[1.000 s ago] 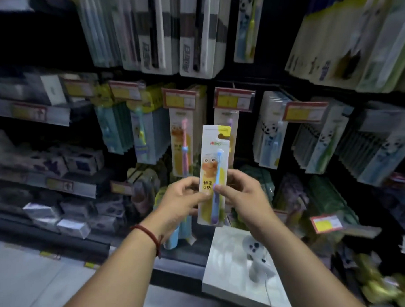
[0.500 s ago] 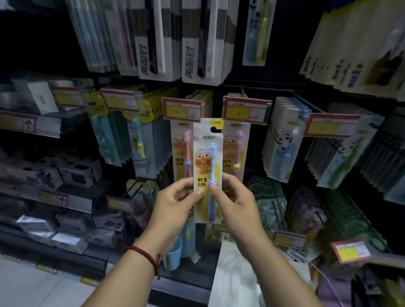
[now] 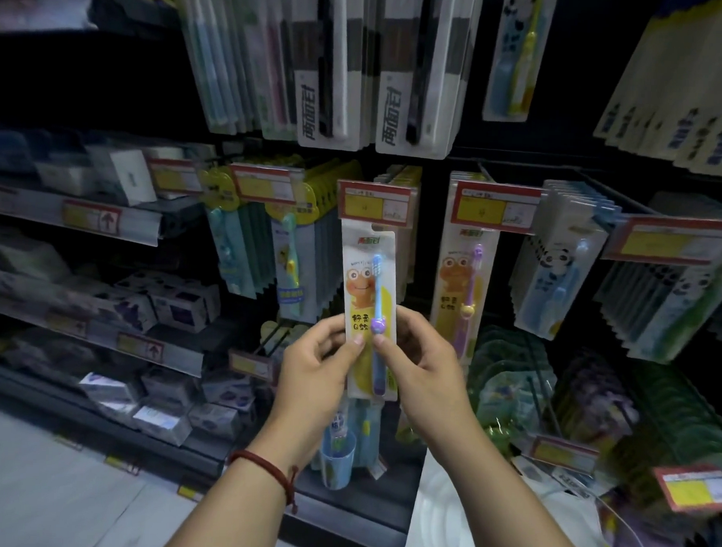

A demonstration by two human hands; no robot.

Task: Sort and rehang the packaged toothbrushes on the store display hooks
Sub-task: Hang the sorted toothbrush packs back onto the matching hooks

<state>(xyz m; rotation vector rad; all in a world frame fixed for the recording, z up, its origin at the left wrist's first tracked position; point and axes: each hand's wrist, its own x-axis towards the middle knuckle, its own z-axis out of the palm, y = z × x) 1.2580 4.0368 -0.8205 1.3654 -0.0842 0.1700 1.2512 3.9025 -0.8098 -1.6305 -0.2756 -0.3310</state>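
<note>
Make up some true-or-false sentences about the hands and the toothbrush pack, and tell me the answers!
1. Both the left hand and the right hand hold the pack. True.
2. The toothbrush inside is pink. False: it is blue.
3. A red bracelet is on the left wrist. True.
4. The held pack shows a panda. False: it shows an orange cartoon creature; the panda packs hang further right.
5. The hanging pack just right of it holds a purple toothbrush. True.
</note>
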